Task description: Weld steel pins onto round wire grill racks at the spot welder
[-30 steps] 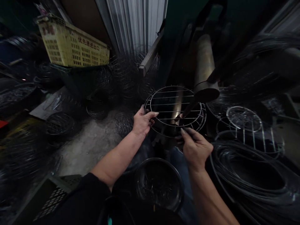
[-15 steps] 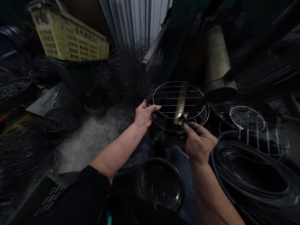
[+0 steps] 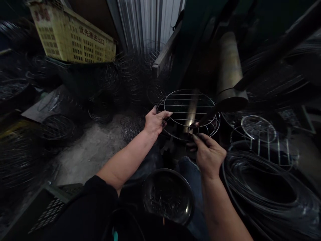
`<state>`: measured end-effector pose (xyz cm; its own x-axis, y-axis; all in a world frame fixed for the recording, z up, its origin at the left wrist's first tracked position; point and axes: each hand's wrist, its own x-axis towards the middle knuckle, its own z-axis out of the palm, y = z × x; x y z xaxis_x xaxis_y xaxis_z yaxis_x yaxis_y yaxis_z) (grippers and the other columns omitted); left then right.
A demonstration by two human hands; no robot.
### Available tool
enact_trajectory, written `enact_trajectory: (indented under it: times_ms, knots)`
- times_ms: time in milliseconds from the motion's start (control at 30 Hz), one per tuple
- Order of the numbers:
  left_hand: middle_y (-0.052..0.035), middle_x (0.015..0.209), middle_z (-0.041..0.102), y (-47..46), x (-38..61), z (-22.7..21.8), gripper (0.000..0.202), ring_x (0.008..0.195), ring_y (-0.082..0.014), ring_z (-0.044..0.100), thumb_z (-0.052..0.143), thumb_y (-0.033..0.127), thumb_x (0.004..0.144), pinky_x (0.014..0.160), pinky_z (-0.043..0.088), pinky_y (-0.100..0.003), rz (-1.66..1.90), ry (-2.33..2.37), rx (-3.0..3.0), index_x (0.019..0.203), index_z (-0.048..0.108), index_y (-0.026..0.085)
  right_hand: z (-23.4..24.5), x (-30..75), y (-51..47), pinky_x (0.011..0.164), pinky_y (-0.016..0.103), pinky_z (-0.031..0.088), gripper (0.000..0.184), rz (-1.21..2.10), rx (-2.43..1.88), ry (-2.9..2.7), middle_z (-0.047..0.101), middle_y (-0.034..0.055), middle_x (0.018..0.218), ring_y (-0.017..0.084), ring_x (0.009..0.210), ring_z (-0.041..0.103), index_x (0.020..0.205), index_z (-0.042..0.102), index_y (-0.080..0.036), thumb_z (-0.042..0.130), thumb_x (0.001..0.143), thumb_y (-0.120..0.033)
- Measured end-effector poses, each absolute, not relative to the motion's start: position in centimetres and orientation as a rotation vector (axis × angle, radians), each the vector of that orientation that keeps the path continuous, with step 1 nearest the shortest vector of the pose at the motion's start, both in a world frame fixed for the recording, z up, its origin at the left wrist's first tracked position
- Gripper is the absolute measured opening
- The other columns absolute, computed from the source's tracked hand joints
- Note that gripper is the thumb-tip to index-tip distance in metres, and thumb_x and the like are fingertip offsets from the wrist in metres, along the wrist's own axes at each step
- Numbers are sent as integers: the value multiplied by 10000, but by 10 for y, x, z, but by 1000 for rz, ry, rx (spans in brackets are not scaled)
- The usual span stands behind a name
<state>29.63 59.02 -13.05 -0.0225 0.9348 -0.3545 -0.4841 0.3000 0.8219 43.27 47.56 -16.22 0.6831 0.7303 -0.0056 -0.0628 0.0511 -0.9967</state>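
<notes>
A round wire rack [image 3: 175, 100] with parallel cross wires sits on the machine in front of me. My left hand [image 3: 154, 122] is closed on its left rim, thumb on top. My right hand [image 3: 208, 152] is pinched at the rack's near edge, beside a brass-coloured rod [image 3: 191, 113] that runs under the wires; what the fingers hold is too small to name. A large brass cylinder [image 3: 229, 73] hangs above the rack's right side.
A dark bowl [image 3: 168, 195] of small metal bits lies between my arms. Coils of black wire [image 3: 263, 187] fill the right. Another finished wire rack [image 3: 259, 129] stands at right. Wire baskets [image 3: 58, 129] and a yellow crate [image 3: 72, 36] lie at left.
The view shifted slightly; both hands stay on the rack, the right hand edging a little left along the near rim.
</notes>
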Motion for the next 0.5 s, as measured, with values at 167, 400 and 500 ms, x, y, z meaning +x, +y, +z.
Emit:
enact_trajectory:
  times_ms: [167, 400, 500]
  knots:
    - [89, 611, 526, 591, 297, -128, 758, 493, -68, 470, 792, 73, 525, 461, 296, -198, 1244, 1067, 536, 1248, 592, 182, -163, 430, 480, 387, 260, 499, 327, 694, -1335, -521, 684, 0, 577, 167, 413, 621, 774, 740, -156, 878, 554, -354]
    - [58, 629, 523, 589, 295, -128, 479, 536, -64, 457, 842, 95, 525, 466, 290, -187, 1197, 1028, 607, 939, 624, 195, -160, 431, 483, 390, 274, 490, 243, 715, -1326, -543, 667, 4, 562, 173, 420, 618, 710, 719, -165, 836, 599, -346]
    - [16, 716, 589, 593, 289, -127, 441, 640, -90, 535, 861, 128, 588, 562, 386, -192, 1157, 1062, 603, 970, 646, 170, -161, 435, 474, 429, 270, 505, 220, 702, -1377, -594, 668, -12, 617, 161, 463, 629, 754, 716, -186, 825, 640, -338]
